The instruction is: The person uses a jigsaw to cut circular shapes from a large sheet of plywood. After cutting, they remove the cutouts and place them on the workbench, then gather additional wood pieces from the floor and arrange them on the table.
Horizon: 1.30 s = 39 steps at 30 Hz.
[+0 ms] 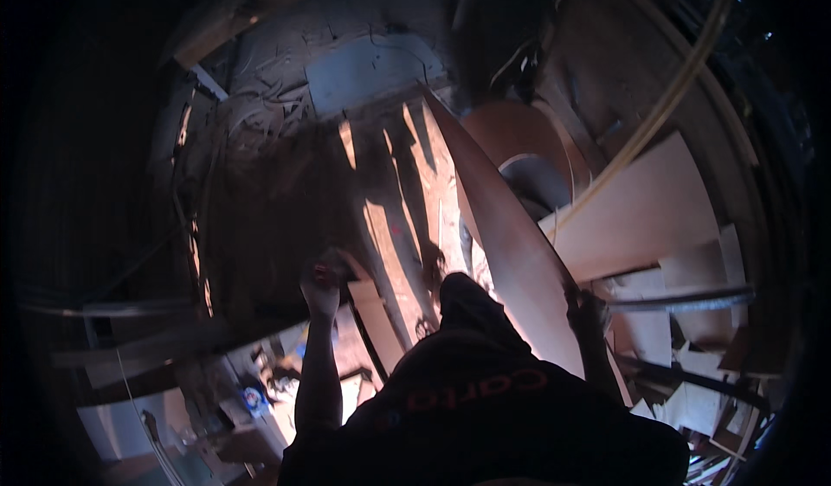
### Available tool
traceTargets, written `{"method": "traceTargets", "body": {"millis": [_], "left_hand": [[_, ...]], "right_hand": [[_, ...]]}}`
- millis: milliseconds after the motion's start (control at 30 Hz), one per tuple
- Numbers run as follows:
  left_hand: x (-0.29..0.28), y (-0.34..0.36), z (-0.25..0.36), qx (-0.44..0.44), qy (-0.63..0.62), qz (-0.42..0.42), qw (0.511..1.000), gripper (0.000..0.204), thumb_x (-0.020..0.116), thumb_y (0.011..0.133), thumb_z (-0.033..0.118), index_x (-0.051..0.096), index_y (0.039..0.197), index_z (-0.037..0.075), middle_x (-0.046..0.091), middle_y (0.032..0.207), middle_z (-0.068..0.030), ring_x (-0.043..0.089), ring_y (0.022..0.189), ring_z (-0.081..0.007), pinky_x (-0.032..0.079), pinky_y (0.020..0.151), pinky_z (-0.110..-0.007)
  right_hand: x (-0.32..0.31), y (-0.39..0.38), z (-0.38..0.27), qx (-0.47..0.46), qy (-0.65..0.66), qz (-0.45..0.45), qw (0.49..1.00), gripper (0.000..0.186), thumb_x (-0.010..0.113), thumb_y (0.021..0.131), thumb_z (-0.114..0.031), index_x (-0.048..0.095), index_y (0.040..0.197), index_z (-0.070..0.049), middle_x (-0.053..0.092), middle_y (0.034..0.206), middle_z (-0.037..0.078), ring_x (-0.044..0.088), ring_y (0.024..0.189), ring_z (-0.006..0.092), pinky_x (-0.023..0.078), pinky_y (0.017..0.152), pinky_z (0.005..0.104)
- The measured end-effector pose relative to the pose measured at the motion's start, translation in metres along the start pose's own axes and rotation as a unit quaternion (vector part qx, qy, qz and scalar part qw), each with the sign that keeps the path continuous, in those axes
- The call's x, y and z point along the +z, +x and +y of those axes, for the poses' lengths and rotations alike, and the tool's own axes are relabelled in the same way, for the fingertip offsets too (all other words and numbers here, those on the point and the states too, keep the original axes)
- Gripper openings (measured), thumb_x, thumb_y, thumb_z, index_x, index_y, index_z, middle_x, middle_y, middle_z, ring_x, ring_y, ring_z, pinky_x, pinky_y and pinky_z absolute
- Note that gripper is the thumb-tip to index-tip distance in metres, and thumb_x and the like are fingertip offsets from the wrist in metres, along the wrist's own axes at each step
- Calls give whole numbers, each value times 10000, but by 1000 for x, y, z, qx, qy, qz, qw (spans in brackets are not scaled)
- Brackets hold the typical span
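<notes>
A large thin brown sheet (519, 252), apparently plywood, stands tilted along my right side and runs away from me. My right hand (589, 311) is closed around its upper right edge. To the left, my left hand (322, 280) is raised beside a narrow pale board (376, 317). That hand is dark and smeared, so its fingers and anything in them are not clear. Bright streaks of sunlight fall on the dark floor (277, 200) between the hands.
A curved brown sheet (519, 131) and a broad pale panel (645, 213) stand at right, crossed by a long strip (658, 109). Offcuts (692, 408) pile up at lower right. A grey-blue flat piece (372, 70) lies ahead. Cluttered items (277, 382) sit at lower left.
</notes>
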State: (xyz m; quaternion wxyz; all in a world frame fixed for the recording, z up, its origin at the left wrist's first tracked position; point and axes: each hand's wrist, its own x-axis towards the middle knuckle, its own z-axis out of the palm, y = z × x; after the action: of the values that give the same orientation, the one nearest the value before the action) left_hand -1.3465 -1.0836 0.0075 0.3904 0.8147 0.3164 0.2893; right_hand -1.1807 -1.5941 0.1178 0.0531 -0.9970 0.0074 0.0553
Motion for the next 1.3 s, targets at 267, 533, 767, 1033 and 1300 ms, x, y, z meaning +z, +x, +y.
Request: {"method": "traceTargets", "body": {"millis": [267,533,767,1033,1300], "left_hand": [[70,138,-74,-117,211,-105,965,186,618,877,186,553,908,14,599,836,-166,596,764,-269,483,712,-409],[91,222,-143,-303,265,-307,862,303,613,897,293,579,1007,13,639,915,-194,630,880,-331,497,752,-427],[157,410,-180,-326,286,-375,819,396,606,909,348,598,1105,3,669,984,-206,647,953,-358,510,793,-436],[317,838,-157,-5,295,-208,932,354,622,884,342,625,1051,31,674,972,-230,649,927,-416,518,791,-473],[498,1059,-48,-37,-4,-114,993,300,733,858,300,698,975,27,705,814,-86,665,761,-198,512,693,-327]], "right_hand": [[2,207,-149,46,15,-23,999,593,497,912,-603,681,791,-53,676,798,236,664,797,450,519,712,541],[-54,441,-301,36,8,56,998,482,560,893,-512,687,818,-53,680,815,229,668,804,437,520,709,522],[-90,607,-393,103,100,205,968,404,636,868,-459,677,852,-57,673,822,223,656,772,435,503,652,508],[-129,783,-418,125,170,378,902,360,639,915,-326,683,976,26,694,787,183,620,605,260,501,582,396],[-198,988,-534,90,604,347,712,460,678,926,-300,636,1184,79,677,1065,90,603,914,175,489,813,325]]}}
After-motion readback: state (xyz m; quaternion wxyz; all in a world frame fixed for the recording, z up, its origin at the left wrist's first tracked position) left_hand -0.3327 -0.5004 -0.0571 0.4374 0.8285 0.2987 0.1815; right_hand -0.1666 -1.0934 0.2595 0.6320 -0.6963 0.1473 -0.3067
